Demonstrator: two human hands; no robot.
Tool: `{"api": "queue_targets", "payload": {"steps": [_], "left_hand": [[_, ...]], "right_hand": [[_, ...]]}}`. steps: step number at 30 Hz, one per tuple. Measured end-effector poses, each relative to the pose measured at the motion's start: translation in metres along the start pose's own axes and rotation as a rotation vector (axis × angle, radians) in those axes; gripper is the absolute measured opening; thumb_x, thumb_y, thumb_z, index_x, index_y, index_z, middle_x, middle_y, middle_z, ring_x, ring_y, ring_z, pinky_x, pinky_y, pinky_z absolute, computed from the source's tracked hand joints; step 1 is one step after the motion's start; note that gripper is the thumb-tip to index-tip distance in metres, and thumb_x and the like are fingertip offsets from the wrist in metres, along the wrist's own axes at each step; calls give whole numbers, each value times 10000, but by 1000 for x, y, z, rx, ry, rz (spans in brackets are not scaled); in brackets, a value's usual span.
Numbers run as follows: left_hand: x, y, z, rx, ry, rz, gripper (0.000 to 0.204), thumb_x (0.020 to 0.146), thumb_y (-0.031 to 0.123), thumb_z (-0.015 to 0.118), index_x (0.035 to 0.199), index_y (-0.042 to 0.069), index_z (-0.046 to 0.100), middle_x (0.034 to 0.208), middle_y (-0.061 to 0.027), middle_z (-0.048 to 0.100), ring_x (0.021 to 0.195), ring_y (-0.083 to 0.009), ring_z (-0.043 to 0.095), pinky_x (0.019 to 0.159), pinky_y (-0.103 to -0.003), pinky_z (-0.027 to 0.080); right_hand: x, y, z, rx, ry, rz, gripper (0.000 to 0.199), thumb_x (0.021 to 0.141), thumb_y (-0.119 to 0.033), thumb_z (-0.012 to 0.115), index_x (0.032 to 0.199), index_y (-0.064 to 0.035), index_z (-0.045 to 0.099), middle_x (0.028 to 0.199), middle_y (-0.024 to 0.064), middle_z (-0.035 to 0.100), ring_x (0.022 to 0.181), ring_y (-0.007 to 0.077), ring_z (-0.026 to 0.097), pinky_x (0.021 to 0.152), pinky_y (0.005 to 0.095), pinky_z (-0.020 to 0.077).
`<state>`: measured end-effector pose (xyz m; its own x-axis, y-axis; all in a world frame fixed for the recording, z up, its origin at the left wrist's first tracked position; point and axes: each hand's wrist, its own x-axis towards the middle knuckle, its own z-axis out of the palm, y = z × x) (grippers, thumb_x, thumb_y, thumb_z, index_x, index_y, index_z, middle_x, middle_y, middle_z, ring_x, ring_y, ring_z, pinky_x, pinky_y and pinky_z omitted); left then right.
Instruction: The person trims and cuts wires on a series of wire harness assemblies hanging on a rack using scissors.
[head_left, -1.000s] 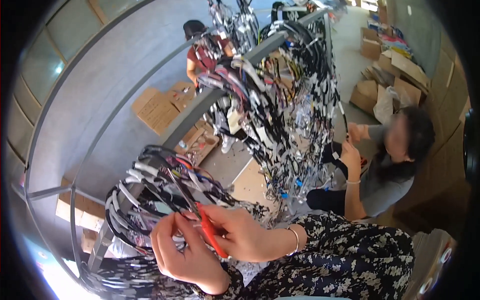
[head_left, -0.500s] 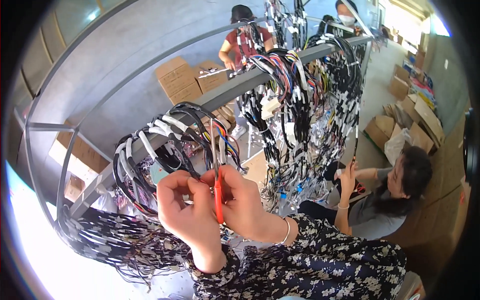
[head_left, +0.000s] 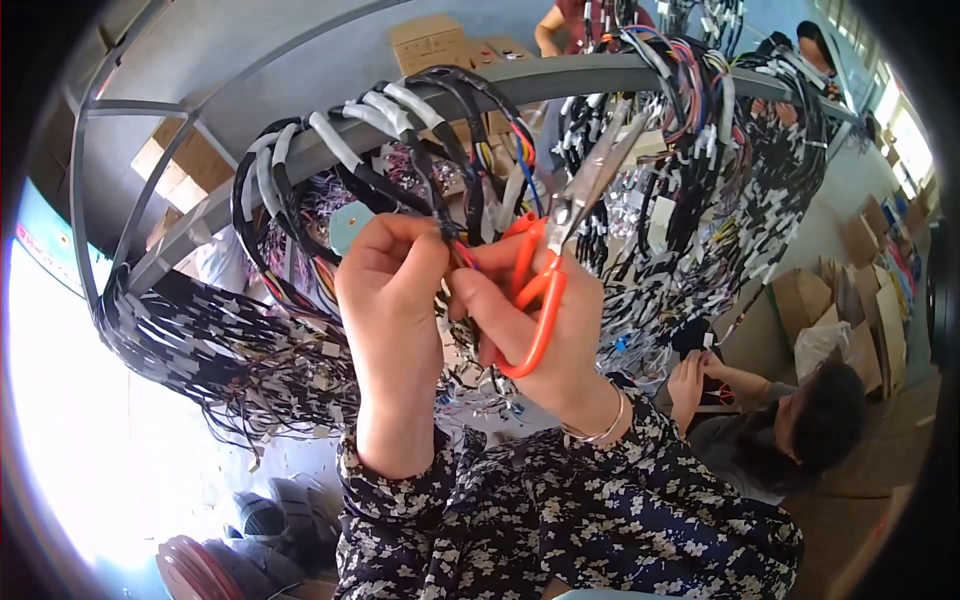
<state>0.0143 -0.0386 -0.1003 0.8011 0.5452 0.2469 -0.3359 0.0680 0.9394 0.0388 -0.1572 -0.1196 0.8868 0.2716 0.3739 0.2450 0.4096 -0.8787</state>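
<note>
Vs 0.5 s ago: both hands fill more of the view, scissors (head_left: pixel 540 290) tilted, blades now pointing up-right toward the rail (head_left: pixel 560 78) instead of straight up. Right hand (head_left: pixel 535 320) gripping the orange handles, fingertips also at the wires. Left hand (head_left: pixel 390 290) pinching a thin wire bundle (head_left: pixel 455 235) just below the rail; prob. the same strand, hard to tell. Harnesses (head_left: pixel 330 160) draped over rail, crowding behind the hands. Seated person (head_left: pixel 790 420) lower right, boxes (head_left: pixel 860 300) nearby

Grey metal rail (head_left: pixel 560 75) running overhead, draped with black taped wire bundles (head_left: pixel 330 150) and many coloured cable looms (head_left: pixel 700 110).
</note>
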Motion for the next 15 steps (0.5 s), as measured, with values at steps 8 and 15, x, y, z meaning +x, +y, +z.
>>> {"api": "queue_targets", "payload": {"steps": [8,15], "left_hand": [[-20,5,-19,-289,-205,-19,299,949,25,626,1218,-105,631,970,-107,698,803,-122,636,700,-249,500],[0,-8,-22,-469,-408,-75,189,986,63,633,1089,-91,672,825,-52,678,648,-86,615,582,-239,482]], "right_hand": [[-15,-8,11,9,20,64,143,950,-40,664,1072,26,629,759,43,696,478,23,532,411,179,374],[-15,-9,25,-204,208,-33,245,946,-255,658,1062,-40,635,694,-12,565,415,13,367,356,180,187]]}}
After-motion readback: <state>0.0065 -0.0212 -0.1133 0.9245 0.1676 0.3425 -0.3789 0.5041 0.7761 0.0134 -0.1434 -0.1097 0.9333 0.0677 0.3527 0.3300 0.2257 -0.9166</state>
